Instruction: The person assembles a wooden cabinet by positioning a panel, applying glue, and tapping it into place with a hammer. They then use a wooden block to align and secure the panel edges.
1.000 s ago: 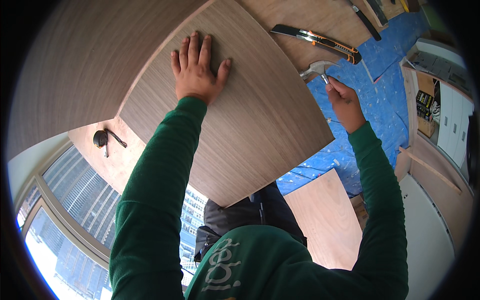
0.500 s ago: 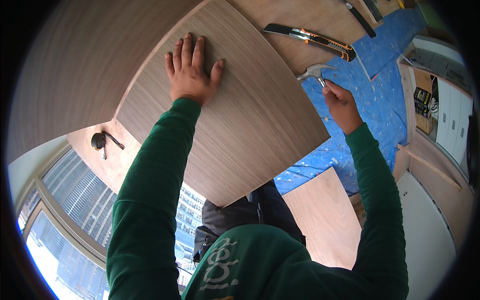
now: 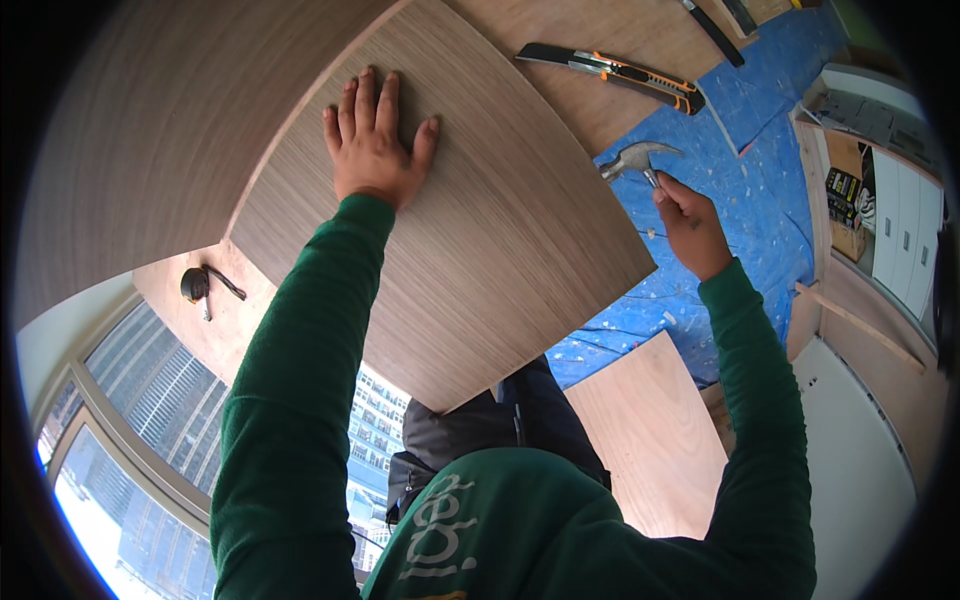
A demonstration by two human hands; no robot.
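My left hand (image 3: pixel 378 145) lies flat with fingers spread on a brown wood-grain panel (image 3: pixel 480 220). The panel meets a larger upright wood-grain board (image 3: pixel 150 130) along its left edge. Gripped in my right hand (image 3: pixel 692 228) is a claw hammer (image 3: pixel 633 160), held close below its head. The hammer's head is just off the panel's right edge, over a blue sheet. Most of its handle is hidden by my hand. Beyond the panel, a utility knife (image 3: pixel 620 75) with orange and black trim lies on a plywood surface.
A blue paint-specked sheet (image 3: pixel 770 200) covers the floor at right. A tape measure (image 3: pixel 196 286) rests on pale wood at left, near a window (image 3: pixel 130 480). A plywood piece (image 3: pixel 650 430) lies near my legs. A white-fronted cabinet (image 3: pixel 905 235) stands at far right.
My right hand and the hammer have shifted slightly toward me and to the right. My left hand remains flat on the panel; the whole view has drifted a little.
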